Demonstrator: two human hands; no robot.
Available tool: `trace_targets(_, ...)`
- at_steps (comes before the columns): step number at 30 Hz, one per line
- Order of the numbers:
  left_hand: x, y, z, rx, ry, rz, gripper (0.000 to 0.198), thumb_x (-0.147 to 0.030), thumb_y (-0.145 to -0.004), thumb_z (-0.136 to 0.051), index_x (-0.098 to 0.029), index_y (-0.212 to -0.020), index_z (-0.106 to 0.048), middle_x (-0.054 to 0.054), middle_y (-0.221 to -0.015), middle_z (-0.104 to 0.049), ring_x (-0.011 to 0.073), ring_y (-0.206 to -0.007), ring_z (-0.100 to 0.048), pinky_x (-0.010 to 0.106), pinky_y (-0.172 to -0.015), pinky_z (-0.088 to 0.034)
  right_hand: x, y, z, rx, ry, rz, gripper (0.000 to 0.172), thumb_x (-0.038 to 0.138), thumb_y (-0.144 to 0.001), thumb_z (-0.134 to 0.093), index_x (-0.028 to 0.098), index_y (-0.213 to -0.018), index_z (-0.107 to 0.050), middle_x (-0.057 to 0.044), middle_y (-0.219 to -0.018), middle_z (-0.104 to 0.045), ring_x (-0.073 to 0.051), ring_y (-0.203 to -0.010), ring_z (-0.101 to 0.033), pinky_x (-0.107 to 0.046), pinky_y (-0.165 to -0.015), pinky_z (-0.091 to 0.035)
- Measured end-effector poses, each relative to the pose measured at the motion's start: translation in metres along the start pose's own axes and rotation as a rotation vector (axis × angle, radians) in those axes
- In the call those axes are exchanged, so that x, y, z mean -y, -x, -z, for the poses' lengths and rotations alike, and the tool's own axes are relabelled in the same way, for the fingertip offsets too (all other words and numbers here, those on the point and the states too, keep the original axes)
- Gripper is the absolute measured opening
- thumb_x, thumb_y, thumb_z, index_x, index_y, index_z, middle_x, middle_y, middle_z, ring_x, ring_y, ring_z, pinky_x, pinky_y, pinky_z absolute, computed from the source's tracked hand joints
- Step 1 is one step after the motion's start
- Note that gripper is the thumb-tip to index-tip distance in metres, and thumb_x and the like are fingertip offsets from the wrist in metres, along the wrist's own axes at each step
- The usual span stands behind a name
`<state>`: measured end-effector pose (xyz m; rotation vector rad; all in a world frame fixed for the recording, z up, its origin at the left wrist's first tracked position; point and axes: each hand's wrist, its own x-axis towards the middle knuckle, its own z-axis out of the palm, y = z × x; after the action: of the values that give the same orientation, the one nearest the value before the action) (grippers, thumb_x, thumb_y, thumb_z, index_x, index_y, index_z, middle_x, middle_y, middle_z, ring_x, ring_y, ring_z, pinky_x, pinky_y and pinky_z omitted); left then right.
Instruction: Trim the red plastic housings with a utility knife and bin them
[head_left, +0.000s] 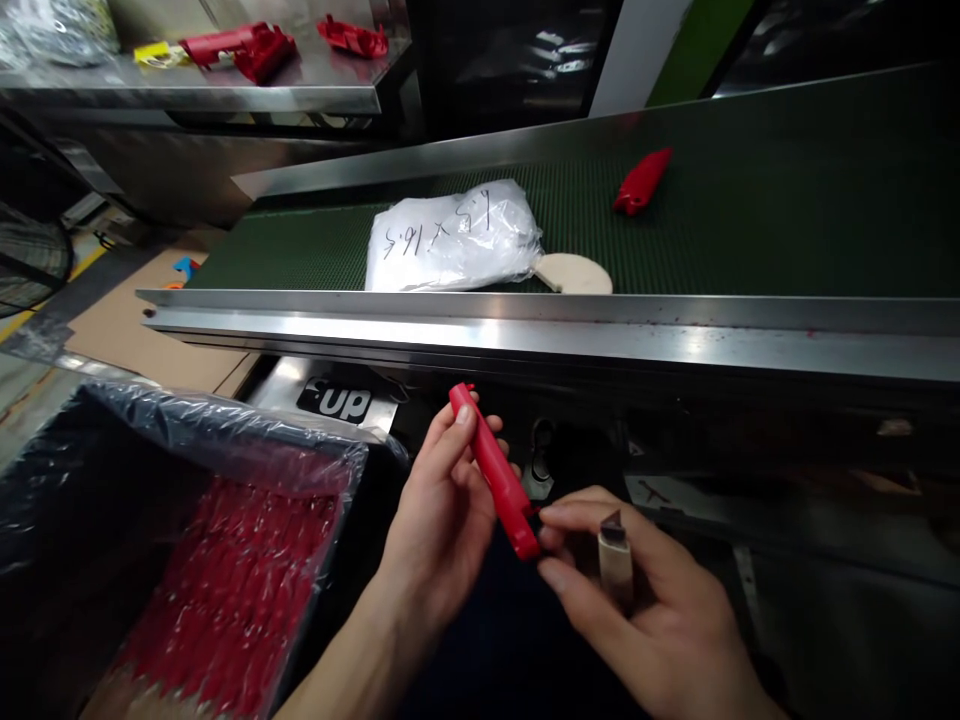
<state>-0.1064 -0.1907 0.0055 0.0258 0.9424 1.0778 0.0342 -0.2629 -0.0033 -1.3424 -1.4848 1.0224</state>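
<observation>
A long, narrow red plastic part [491, 462] lies slantwise in my left hand [446, 505], with the thumb on top and the fingers behind it. Its upper end points away from me. My right hand [637, 590] is at the part's lower end, thumb and forefinger close to its edge; whether they touch it I cannot tell. Tucked in the curled fingers of that hand is a small knife [615, 560] with a short dark blade and a tan handle, the blade pointing up.
A green conveyor belt [705, 230] with a metal rail [570, 325] crosses ahead. On it lie a wrapped white packet [454, 238], a pale round disc [576, 274] and another red part [643, 181]. At left stands a plastic-lined bin [352, 470] of red parts; more lie on a metal bench [322, 98].
</observation>
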Motion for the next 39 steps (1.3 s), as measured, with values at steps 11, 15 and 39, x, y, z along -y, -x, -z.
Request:
trace_targets(11,0.012,-0.001,0.002,0.006,-0.032,0.087,0.008,-0.021,-0.092,-0.056,-0.014,-0.095,-0.060,0.006,-0.097,-0.061,0.0148,-0.085,-0.060,0.027,-0.074,-0.055,-0.006,-0.016,0.021,-0.088,0.022,0.029,0.032,0.020,-0.091,-0.063,0.037,-0.118,-0.064,0.004,-0.096,-0.065,-0.008,-0.070,-0.062,-0.017,-0.063,-0.052)
trace_targets(15,0.017,-0.001,0.010,-0.032,-0.119,0.125,0.006,-0.014,-0.091,-0.057,-0.012,-0.096,-0.060,0.008,-0.096,-0.063,0.0117,-0.080,-0.062,0.023,-0.072,-0.054,-0.005,-0.019,0.033,-0.129,-0.006,-0.058,0.030,0.023,-0.091,-0.063,0.040,-0.116,-0.065,0.007,-0.075,-0.062,-0.005,-0.063,-0.060,-0.013,-0.059,-0.049)
trace_targets(39,0.029,0.006,0.015,0.028,-0.419,0.013,0.023,-0.034,-0.088,-0.062,-0.012,-0.080,-0.063,0.004,-0.070,-0.060,0.0125,-0.061,-0.054,0.022,-0.055,-0.046,-0.039,-0.023,0.052,-0.258,-0.526,-0.370,0.025,0.037,-0.087,-0.069,0.024,-0.109,-0.069,0.002,-0.066,-0.055,-0.008,-0.057,-0.047,-0.016,-0.045,-0.034)
